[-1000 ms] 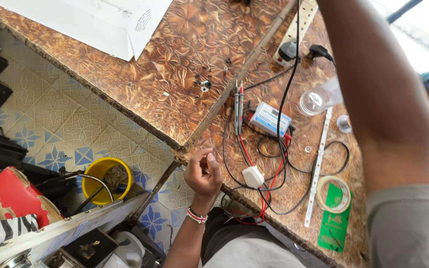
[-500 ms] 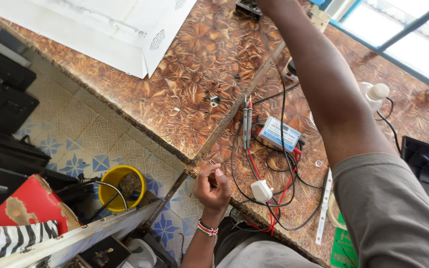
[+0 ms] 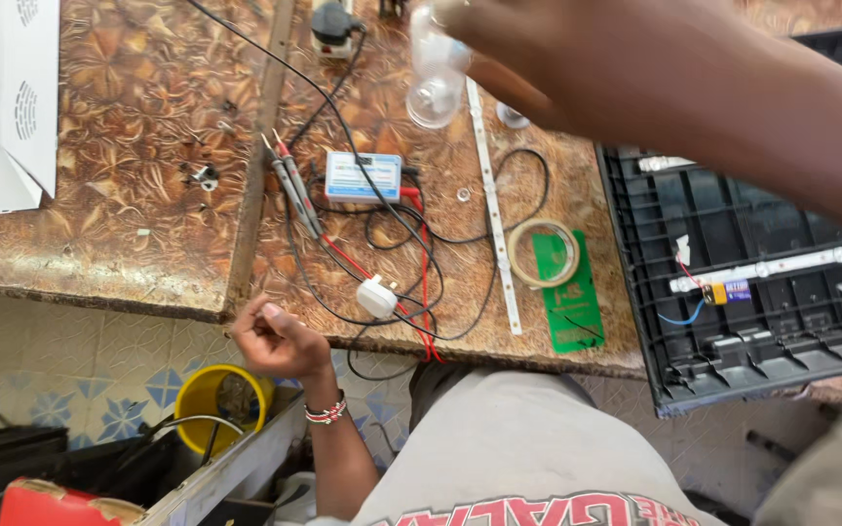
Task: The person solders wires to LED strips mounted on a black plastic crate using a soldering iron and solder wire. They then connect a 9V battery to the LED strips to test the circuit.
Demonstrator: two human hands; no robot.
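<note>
Right hand (image 3: 538,49) up over the table (image 3: 148,224), clasped round a clear bottle (image 3: 438,68) above the white strip (image 3: 492,205), left hand (image 3: 280,341) curled loosely at the near edge, apparently empty, black panel (image 3: 733,282) lying open, work looking midway.

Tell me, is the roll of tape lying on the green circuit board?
Yes, the roll of tape lies flat with its right half overlapping the top of the green circuit board.
</note>
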